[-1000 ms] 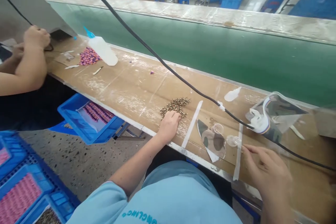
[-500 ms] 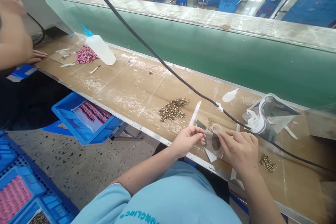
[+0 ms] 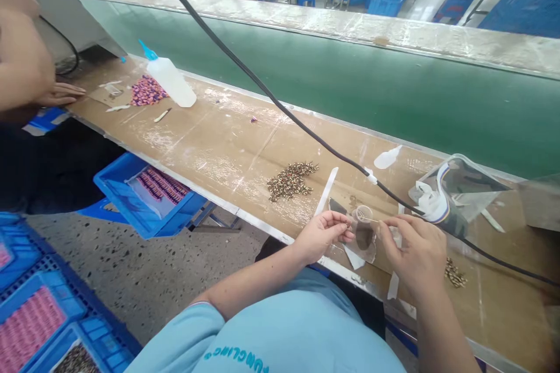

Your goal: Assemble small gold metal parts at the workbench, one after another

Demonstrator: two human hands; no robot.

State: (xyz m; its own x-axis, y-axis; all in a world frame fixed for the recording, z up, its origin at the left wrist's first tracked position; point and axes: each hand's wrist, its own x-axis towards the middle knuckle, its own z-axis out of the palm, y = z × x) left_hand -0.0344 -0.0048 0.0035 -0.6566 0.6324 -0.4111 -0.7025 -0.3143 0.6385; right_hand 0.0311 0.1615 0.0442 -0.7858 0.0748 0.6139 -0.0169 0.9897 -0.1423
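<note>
My left hand (image 3: pixel 326 236) is closed in a pinch near the table's front edge. A tiny piece seems to sit at its fingertips, too small to name. My right hand (image 3: pixel 413 250) grips a thin pale stick (image 3: pixel 371 220) between thumb and forefinger. The stick points left, over a small clear round cup (image 3: pixel 364 210) that stands just beyond my hands. A heap of small brown-and-gold pieces (image 3: pixel 291 180) lies up and left of my left hand. To the right of my right hand is a smaller group of similar pieces (image 3: pixel 455 273).
A black cable (image 3: pixel 280 106) crosses above the table diagonally. A white squeeze bottle (image 3: pixel 175 84) lies beside purple-and-orange pieces (image 3: pixel 146 91). At right is a clear plastic bag (image 3: pixel 468 178). Blue bins (image 3: pixel 131 210) stand lower left; another person's arm (image 3: pixel 26 64) rests at far left.
My right hand has drawn back to the right, so more of the thin stick shows by the cup. My left hand stays pinched. The whole view has shifted slightly.
</note>
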